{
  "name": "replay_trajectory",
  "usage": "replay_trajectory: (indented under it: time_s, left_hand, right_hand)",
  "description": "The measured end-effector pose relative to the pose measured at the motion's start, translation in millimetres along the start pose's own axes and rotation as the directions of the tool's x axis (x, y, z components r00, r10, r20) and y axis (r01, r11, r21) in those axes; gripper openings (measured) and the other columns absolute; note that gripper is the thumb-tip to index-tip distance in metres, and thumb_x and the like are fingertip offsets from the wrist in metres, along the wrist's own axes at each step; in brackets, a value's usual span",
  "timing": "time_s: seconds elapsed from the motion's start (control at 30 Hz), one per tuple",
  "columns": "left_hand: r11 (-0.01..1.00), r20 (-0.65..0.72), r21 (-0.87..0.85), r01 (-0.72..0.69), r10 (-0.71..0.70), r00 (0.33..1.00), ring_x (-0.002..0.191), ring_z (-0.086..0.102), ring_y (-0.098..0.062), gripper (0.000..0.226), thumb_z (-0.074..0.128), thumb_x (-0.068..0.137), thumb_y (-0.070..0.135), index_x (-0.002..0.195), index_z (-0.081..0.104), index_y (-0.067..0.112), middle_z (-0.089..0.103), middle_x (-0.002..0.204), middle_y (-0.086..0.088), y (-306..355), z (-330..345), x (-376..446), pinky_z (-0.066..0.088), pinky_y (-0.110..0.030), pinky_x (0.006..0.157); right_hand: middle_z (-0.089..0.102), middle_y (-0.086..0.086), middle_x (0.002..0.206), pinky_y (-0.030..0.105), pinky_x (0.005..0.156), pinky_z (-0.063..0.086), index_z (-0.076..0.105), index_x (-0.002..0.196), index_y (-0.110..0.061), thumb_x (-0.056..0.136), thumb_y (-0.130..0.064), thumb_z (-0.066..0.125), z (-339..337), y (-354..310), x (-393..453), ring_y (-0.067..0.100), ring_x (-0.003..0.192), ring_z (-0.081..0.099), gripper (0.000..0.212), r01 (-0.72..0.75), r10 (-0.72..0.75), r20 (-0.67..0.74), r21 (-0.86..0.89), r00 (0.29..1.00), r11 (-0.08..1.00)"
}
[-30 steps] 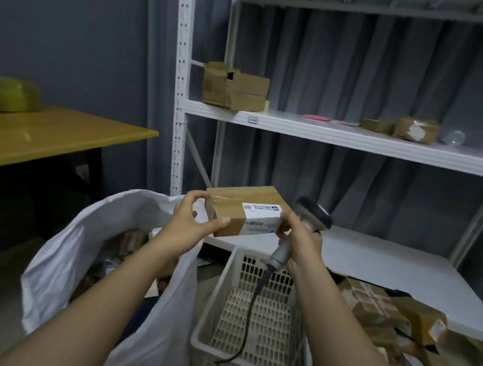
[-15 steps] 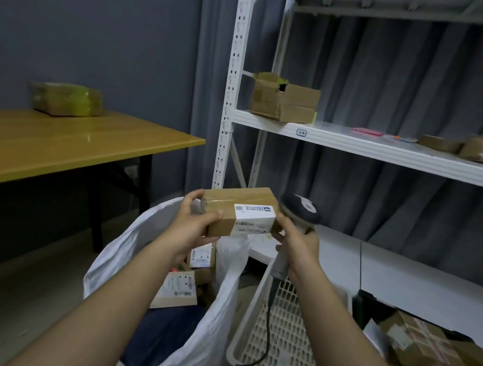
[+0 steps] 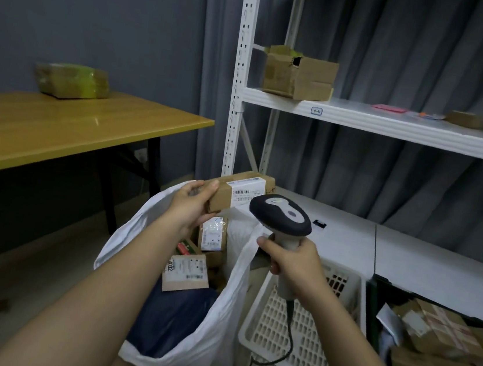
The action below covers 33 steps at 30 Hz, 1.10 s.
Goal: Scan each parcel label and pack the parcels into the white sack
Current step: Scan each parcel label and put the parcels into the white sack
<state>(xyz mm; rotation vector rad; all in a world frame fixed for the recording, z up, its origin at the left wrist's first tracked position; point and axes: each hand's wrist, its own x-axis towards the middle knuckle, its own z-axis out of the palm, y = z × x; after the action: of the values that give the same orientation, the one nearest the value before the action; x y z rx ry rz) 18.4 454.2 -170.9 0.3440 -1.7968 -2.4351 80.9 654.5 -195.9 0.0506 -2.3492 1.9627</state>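
**Brown carton held label-up over the sack, scanner aimed at it**

Brown cardboard sits in the left hand point(image 3: 193, 204), whose fingers wrap the near-left end of the parcel point(image 3: 240, 193) with the thumb on top. Gripping it by one end leaves the white label point(image 3: 245, 191) on the upper face uncovered, which is presumably the point: the barcode faces up and toward the scanner.

The right hand point(image 3: 291, 265) is closed round the pale handle of the barcode scanner point(image 3: 280, 215), index finger at the front where a trigger would be. The dark head sits just right of and slightly below the label, tilted toward it, close enough to read it in my judgement. Whether a beam is on cannot be seen. Its cable point(image 3: 288, 334) drops away over the white basket point(image 3: 302, 321) on the near right.

The parcel hangs directly above the mouth of the white sack point(image 3: 216, 331), so once read it only needs lowering or releasing. The sack stands open on the floor, already holding several labelled parcels point(image 3: 185, 271) on something dark blue.

Further right, a dark crate point(image 3: 375, 305) holds more taped cartons point(image 3: 441, 329), likely the supply waiting to be scanned. Beyond stands a white shelf point(image 3: 393, 127) carrying an opened box point(image 3: 299, 76). Far left, a wooden counter point(image 3: 58, 127) bears one green-taped package point(image 3: 71, 81).
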Motion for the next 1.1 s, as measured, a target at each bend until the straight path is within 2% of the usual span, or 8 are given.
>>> replay_trajectory:
  time_s: [0.17, 0.6, 0.73, 0.83, 0.93, 0.97, 1.03, 1.1]
  left_hand:
    - [1.000, -0.017, 0.017, 0.009, -0.008, 1.000, 0.094, 0.062, -0.020, 0.045, 0.070, 0.084, 0.031, 0.122, 0.053, 0.016, 0.057, 0.124, -0.012, -1, -2, 1, 0.060, -0.028, 0.063]
    - [0.999, -0.026, -0.037, 0.007, -0.008, 1.000, 0.084, 0.064, -0.015, 0.042, 0.070, 0.085, 0.027, 0.120, 0.052, 0.015, 0.060, 0.113, -0.009, 1, -14, -5, 0.058, -0.025, 0.056]
    - [0.978, -0.049, 0.196, -0.071, 0.082, 0.995, 0.092, 0.062, -0.020, 0.053, 0.072, 0.084, 0.025, 0.131, 0.048, 0.022, 0.049, 0.130, -0.007, -13, -23, 4, 0.059, -0.029, 0.061]
    - [0.723, -0.032, 0.670, -0.170, 0.257, 0.966, 0.105, 0.059, -0.029, 0.059, 0.072, 0.082, 0.034, 0.135, 0.045, 0.033, 0.044, 0.139, -0.006, -33, -34, 19, 0.056, -0.041, 0.081]
    - [0.251, 0.098, 0.962, -0.107, 0.046, 0.994, 0.134, 0.033, -0.045, 0.079, 0.064, 0.088, 0.040, 0.150, 0.015, 0.040, -0.010, 0.158, -0.018, -58, -36, 31, 0.037, -0.049, 0.107]
    - [0.180, 0.087, 0.981, -0.073, -0.068, 0.994, 0.141, 0.011, -0.049, 0.080, 0.061, 0.090, 0.040, 0.150, 0.007, 0.042, -0.028, 0.154, -0.015, -67, -32, 32, 0.025, -0.055, 0.113]
    - [0.156, 0.131, 0.982, -0.110, -0.134, 0.982, 0.142, -0.017, -0.044, 0.077, 0.056, 0.093, 0.039, 0.150, 0.004, 0.042, -0.034, 0.152, -0.010, -77, -18, 31, 0.007, -0.058, 0.116]
    - [0.142, 0.262, 0.957, -0.252, -0.054, 0.964, 0.145, -0.010, -0.037, 0.071, 0.054, 0.094, 0.038, 0.150, 0.012, 0.039, -0.018, 0.158, -0.010, -87, 2, 28, 0.008, -0.048, 0.117]
  right_hand:
    - [0.053, -0.004, 0.046, 0.021, 0.048, 0.044, 0.058, 0.066, -0.009, 0.083, -0.019, 0.074, -3, 3, -10, 0.010, 0.046, 0.051, 0.025, 0.012, -0.014, -0.052, -0.043, 0.999, 0.999]
    - [0.053, 0.008, 0.055, 0.021, 0.047, 0.046, 0.064, 0.080, -0.001, 0.083, -0.019, 0.074, 6, -2, -15, 0.014, 0.047, 0.050, 0.020, -0.015, 0.016, -0.009, 0.010, 1.000, 1.000]
    - [0.054, 0.005, 0.056, 0.023, 0.047, 0.047, 0.065, 0.086, -0.002, 0.084, -0.018, 0.074, 8, 5, -1, 0.011, 0.043, 0.051, 0.019, -0.035, 0.045, -0.070, 0.136, 0.996, 0.990]
    - [0.053, 0.003, 0.053, 0.027, 0.048, 0.047, 0.061, 0.078, -0.007, 0.084, -0.019, 0.073, 7, 20, 15, 0.015, 0.042, 0.049, 0.018, -0.058, 0.089, -0.161, 0.187, 0.983, 0.981]
    - [0.053, 0.007, 0.054, 0.033, 0.055, 0.048, 0.059, 0.072, -0.009, 0.084, -0.023, 0.074, 0, 38, 24, 0.021, 0.047, 0.050, 0.024, -0.096, 0.135, -0.198, 0.197, 0.971, 0.976]
    - [0.052, 0.008, 0.054, 0.035, 0.055, 0.048, 0.058, 0.072, -0.008, 0.084, -0.023, 0.074, -4, 45, 25, 0.022, 0.048, 0.050, 0.024, -0.110, 0.151, -0.197, 0.206, 0.969, 0.972]
    - [0.051, 0.007, 0.052, 0.034, 0.054, 0.047, 0.058, 0.076, -0.006, 0.084, -0.021, 0.073, -16, 57, 23, 0.022, 0.046, 0.048, 0.023, -0.133, 0.179, -0.198, 0.225, 0.964, 0.965]
    - [0.051, 0.005, 0.051, 0.032, 0.052, 0.045, 0.057, 0.075, -0.007, 0.085, -0.019, 0.072, -32, 69, 17, 0.020, 0.044, 0.048, 0.022, -0.153, 0.199, -0.221, 0.208, 0.955, 0.966]
